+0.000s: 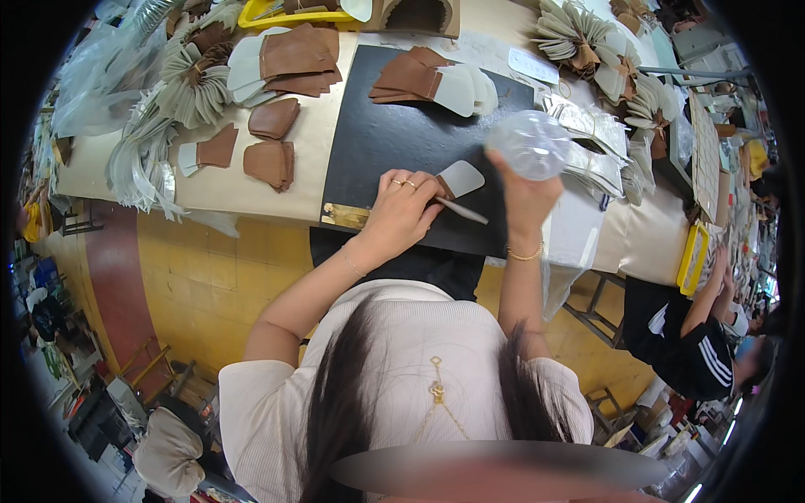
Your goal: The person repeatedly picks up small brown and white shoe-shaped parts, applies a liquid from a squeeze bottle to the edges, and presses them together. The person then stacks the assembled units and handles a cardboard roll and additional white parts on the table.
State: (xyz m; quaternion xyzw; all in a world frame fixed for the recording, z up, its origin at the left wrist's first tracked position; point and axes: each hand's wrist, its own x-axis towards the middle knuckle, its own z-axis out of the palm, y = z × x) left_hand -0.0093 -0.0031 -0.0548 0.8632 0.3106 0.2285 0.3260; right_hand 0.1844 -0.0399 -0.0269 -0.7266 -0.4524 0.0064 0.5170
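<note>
My left hand lies low on a black board, its fingers closed around a slim pale stick-like tool that points right. Beside those fingers is a small piece with a whitish rounded end and a brown edge; my hand hides the rest. My right hand is raised over the board's right side, closed on a clear round plastic container; whether it is a cup or a bottle I cannot tell. Farther up the board, a fanned stack of brown leather pieces with whitish ends lies flat.
Left of the board lie more brown leather pieces and bundled pale strips. Silvery packets and further bundles crowd the right. A yellow tray stands at the back. Another person sits at the right.
</note>
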